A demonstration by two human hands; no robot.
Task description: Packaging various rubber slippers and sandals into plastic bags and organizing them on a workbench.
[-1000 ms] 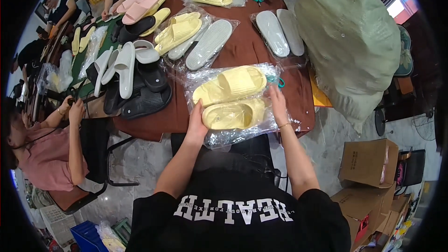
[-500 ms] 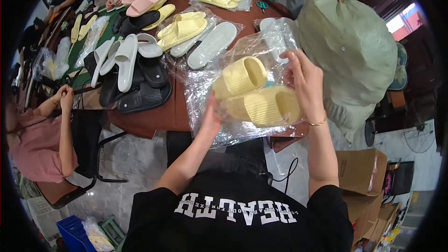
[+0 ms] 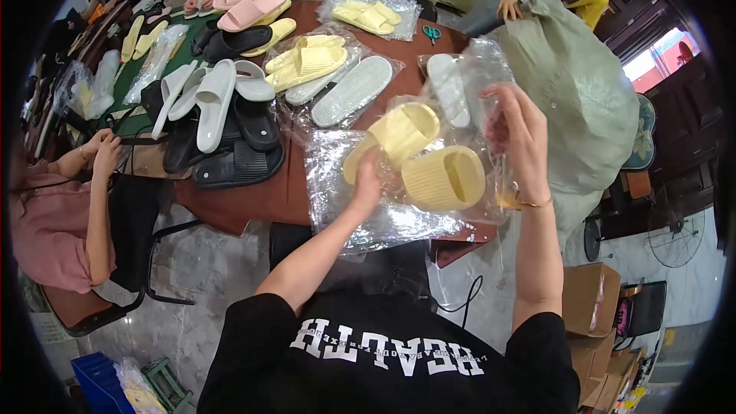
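A pair of pale yellow ribbed slide slippers [image 3: 435,182] sits inside a clear plastic bag [image 3: 497,184], held above the table's front edge. My left hand [image 3: 369,178] is closed on the heel end of the left slipper, its fingers partly hidden beneath. With bent fingers, my right hand [image 3: 523,126] grips the bag's edge, right of the slippers. Below them lies a pile of flat, shiny clear bags [image 3: 330,165]. Just beyond, a bagged white slipper [image 3: 448,88] rests sole up.
White slippers [image 3: 215,103] and black slippers [image 3: 238,161] are heaped at the left. Bagged yellow slippers [image 3: 307,61] and green scissors [image 3: 432,31] lie farther back. A big pale green sack [image 3: 575,92] bulges at the right, with another person's hand [image 3: 509,4] on it. Someone sits at the left.
My right hand has moved right and slightly down, drawing the bag's edge away from the slippers. My left hand has shifted right along the left slipper. The sack has sunk a little.
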